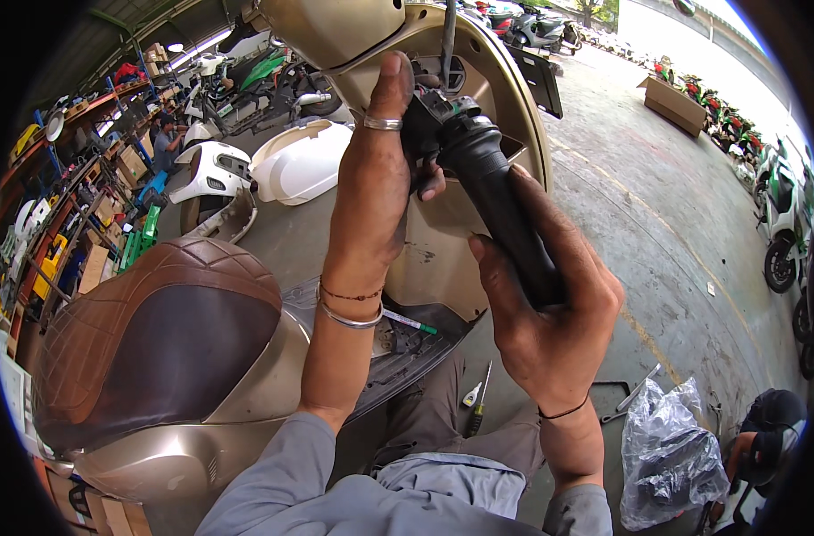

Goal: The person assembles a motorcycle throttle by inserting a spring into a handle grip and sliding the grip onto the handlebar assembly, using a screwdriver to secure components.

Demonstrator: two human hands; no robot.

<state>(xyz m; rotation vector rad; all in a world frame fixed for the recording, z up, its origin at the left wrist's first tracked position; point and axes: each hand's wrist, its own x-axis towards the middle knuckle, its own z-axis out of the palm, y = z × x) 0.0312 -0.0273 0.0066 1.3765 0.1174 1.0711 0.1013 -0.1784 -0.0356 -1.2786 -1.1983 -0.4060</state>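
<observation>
A black rubber handlebar grip (487, 183) slants down to the right in front of the gold scooter's front panel (425, 259). At its upper end sits a black switch housing (422, 128) with a cable near it. My left hand (369, 183) is closed on this housing, thumb up along its near side and a fingertip showing below. Around the lower part of the grip, my right hand (559, 313) is wrapped, with thumb and index finger on either side. The far side of the housing is hidden behind my left hand.
A brown quilted seat (157, 330) stands at left. On the dark footboard (398, 357) lies a green-capped marker (411, 322). A screwdriver (481, 402), a wrench (630, 393) and a clear plastic bag (671, 456) lie lower right, near another person (764, 429). Scooters (782, 214) line the right.
</observation>
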